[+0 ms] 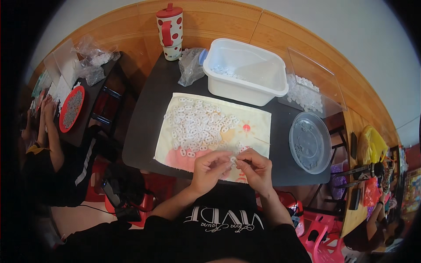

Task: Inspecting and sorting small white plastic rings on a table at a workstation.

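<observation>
Co-worker's hands (45, 107) at far left rest beside a red round tray (71, 108) of small grey bits. Farther right, the dark table (144, 131) bears a pale cloth (258, 127) heaped with small white plastic pieces (195, 125). At the cloth's near edge, the left hand (209, 168) and right hand (256, 168) meet, fingertips of both pinching one small white piece (233, 160) between them. Beyond stand a spotted cup (170, 30) and a white tub (245, 72); a clear round lid (309, 142) lies right.
</observation>
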Demonstrator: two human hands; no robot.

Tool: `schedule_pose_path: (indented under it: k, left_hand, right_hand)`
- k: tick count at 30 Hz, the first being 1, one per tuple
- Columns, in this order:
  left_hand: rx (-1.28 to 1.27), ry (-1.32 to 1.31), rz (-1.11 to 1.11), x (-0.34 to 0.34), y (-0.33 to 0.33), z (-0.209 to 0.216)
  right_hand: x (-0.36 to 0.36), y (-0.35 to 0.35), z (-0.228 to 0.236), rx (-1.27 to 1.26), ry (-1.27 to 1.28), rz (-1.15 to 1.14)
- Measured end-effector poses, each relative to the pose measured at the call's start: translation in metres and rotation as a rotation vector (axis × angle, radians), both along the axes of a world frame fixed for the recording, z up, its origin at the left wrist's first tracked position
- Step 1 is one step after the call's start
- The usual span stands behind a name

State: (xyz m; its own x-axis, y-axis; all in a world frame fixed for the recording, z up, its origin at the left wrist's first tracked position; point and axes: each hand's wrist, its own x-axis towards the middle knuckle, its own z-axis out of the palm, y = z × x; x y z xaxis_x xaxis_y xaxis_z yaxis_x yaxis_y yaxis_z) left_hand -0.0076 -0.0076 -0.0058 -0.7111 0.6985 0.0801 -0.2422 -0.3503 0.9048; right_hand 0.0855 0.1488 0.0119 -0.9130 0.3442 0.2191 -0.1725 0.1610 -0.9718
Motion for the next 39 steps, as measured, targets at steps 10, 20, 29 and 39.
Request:
schedule_pose_path:
  k: [10,20,29,39]
  left_hand:
    - [-0.004,0.065,0.035,0.005,0.002,-0.012]
    - [-0.226,0.421,-0.023,-0.016,-0.004,0.007]
    - [-0.315,0.907,0.039,-0.015,0.004,-0.001]
    - [-0.309,1.018,0.023,-0.015,0.002,0.000]
  right_hand:
    - [0.006,-0.003,-0.004,-0.107,-0.087,0.021]
    - [0.004,0.009,-0.004,0.329,-0.010,0.075]
    - [0.000,0.010,-0.002,0.836,0.188,0.094]
    - [0.004,0.005,-0.001,0.870,0.237,0.079]
